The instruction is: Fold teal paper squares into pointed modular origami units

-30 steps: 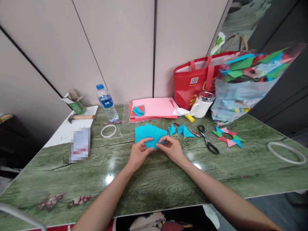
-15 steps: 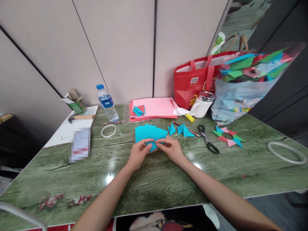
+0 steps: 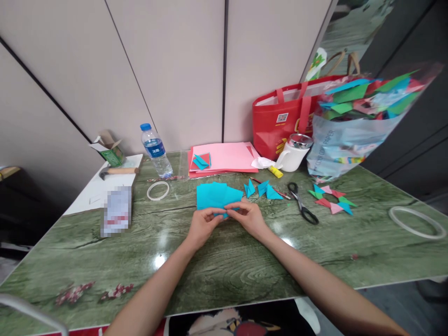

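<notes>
Both my left hand [image 3: 206, 225] and my right hand [image 3: 248, 217] pinch a small piece of blue paper [image 3: 225, 215] between thumbs and fingertips. Most of that piece is hidden behind my fingers. Just beyond it on the table lies a fanned stack of blue paper sheets [image 3: 213, 193]. Several folded blue paper pieces [image 3: 265, 188] rest to the right of the stack, beside a pencil [image 3: 283, 193]. Farther right are black-handled scissors [image 3: 303, 203] and a ring of folded paper [image 3: 333, 199] in blue, green, pink and red.
Pink paper sheets [image 3: 227, 156] lie at the back, near a red bag [image 3: 269, 123], a white mug [image 3: 295, 154] and a plastic bag of folded paper [image 3: 353, 135]. Leftward stand a water bottle [image 3: 156, 151], a tape roll [image 3: 157, 191] and a hammer [image 3: 121, 171]. Another white ring [image 3: 417, 222] lies far right.
The blue piece in my fingers showed more of its face before; now only a thin part is visible. My fingertips have come closer together.
</notes>
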Available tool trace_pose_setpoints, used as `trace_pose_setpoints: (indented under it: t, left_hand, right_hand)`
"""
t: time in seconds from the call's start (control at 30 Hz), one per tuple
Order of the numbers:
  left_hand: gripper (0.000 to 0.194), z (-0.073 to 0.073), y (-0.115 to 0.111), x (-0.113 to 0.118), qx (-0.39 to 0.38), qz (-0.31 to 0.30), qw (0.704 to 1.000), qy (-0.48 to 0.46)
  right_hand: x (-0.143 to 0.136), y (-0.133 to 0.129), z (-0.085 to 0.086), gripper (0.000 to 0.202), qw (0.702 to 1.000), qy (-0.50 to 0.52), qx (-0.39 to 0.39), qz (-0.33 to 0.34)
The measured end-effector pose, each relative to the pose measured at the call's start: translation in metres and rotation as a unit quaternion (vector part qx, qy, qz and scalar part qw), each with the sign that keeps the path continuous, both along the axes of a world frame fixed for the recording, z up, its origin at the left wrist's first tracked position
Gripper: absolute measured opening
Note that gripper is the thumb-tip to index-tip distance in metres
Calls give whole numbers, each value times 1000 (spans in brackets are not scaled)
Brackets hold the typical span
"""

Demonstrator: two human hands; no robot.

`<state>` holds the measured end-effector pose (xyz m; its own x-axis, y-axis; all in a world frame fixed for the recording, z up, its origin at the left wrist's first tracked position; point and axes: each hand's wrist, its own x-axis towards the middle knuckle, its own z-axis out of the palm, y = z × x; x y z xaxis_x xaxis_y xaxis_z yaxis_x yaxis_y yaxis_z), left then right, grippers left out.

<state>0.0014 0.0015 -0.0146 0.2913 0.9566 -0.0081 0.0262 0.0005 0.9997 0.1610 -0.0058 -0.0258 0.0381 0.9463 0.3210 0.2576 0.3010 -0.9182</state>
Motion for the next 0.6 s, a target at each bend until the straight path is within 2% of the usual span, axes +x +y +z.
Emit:
trace_pose_setpoints:
  t: [0.2, 0.43, 0.6]
  left_hand:
    - [22, 0, 0, 0, 21, 25, 999, 18]
    - [21, 3, -2, 1, 32, 19, 999, 33]
    - [24, 5, 1, -2, 9, 10, 1000, 7]
  right_hand:
    - [-3, -2, -1, 25, 996, 55, -51, 47]
    - [-6, -3, 2, 22, 995, 60, -62, 39]
    - [2, 3, 0, 29, 980, 167, -92, 61]
